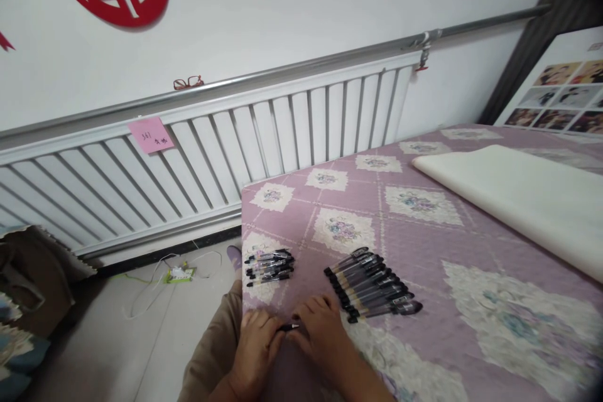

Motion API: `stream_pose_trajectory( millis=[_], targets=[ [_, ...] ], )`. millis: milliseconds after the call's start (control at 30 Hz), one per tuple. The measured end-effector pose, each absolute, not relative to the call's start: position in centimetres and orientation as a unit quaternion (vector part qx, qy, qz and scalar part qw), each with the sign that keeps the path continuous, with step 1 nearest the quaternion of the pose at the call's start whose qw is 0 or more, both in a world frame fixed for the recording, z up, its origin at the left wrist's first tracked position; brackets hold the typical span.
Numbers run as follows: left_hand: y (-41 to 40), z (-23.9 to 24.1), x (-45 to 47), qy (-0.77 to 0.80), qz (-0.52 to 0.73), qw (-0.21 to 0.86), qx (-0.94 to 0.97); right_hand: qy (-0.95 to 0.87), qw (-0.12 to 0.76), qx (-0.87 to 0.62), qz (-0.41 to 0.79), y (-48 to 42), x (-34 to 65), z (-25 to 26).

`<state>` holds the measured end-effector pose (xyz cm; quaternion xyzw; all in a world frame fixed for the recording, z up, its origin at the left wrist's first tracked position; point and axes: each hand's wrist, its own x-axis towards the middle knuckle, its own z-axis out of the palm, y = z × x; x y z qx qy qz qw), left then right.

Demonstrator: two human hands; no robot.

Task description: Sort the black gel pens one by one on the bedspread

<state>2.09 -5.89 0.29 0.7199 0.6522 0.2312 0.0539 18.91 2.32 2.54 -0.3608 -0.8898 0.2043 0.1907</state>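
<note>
L hand [258,334] pinched a black pen [287,327], its pale tip toward the R hand [321,325], whose fingers were curled close by; can't tell if gripping. Pen was btwn both hands, over a purple floral cover [306,264]. Just beyond, a small group of slim pens [271,267] lay to the L & a bigger side-by-side row of pens [370,286] to the R. White radiator [319,119] behind.
</note>
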Motion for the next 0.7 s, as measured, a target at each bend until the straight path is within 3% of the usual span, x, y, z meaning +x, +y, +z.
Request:
stream_pose_trajectory(
  millis=[167,467,700],
  targets=[
    [-5.98,0.06,2.07,0.66,0.229,0.057,0.713,-0.901,0.142,-0.364,0.191,2.64,18.65,2.52],
    [-5.9,0.29,2.08,0.656,0.226,0.059,0.718,-0.891,0.194,-0.363,0.193,2.05,18.7,2.27],
    [-5.96,0.29,2.18,0.66,0.228,0.056,0.714,-0.899,0.138,-0.376,0.178,2.62,18.31,2.45]
  ],
)
